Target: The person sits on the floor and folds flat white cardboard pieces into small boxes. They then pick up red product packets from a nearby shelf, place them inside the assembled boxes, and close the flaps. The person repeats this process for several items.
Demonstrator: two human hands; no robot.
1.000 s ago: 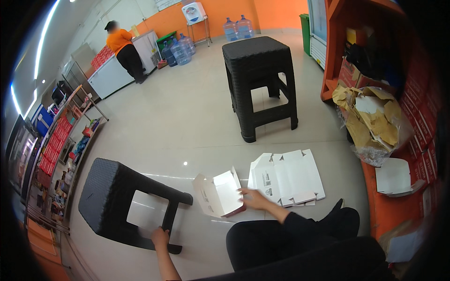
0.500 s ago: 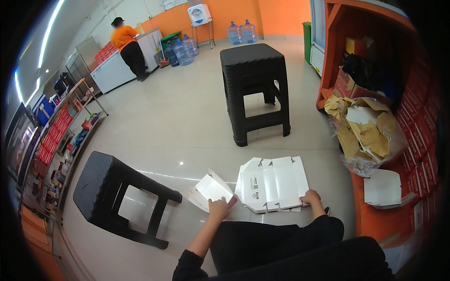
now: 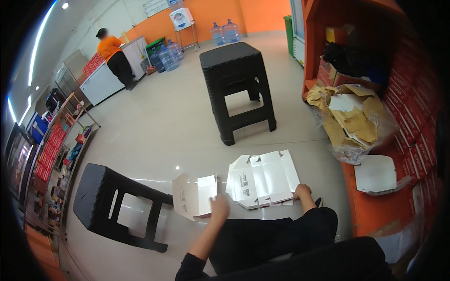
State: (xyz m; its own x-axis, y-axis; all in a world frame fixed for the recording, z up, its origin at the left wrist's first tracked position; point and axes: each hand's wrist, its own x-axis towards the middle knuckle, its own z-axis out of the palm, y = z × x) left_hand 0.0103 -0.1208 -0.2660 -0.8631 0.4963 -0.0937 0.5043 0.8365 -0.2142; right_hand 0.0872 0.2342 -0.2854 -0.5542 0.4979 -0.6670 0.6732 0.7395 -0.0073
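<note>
A partly folded white cardboard box [image 3: 188, 196], with print on one panel, lies on the floor left of centre. My left hand [image 3: 219, 207] is at its right edge; motion blur smears the fingers. Beside it rests a stack of flat white box blanks [image 3: 265, 175] with cut flaps and a printed panel. At the near right corner of the stack, my right hand [image 3: 302, 191] has its fingers closed on the top blank's edge.
Black plastic stools stand ahead [image 3: 239, 89] and at left [image 3: 117, 206]. On the right, an orange shelf [image 3: 361, 215] bears a white box [image 3: 378, 173], a bag with brown paper [image 3: 351, 122] and stacked red boxes. A person in orange [image 3: 112, 49] stands by a chest freezer [image 3: 101, 86].
The partly folded box has moved left and turned, its printed panel now facing up. My left hand has shifted to its right edge. My right hand stays at the stack; the whole view has shifted slightly.
</note>
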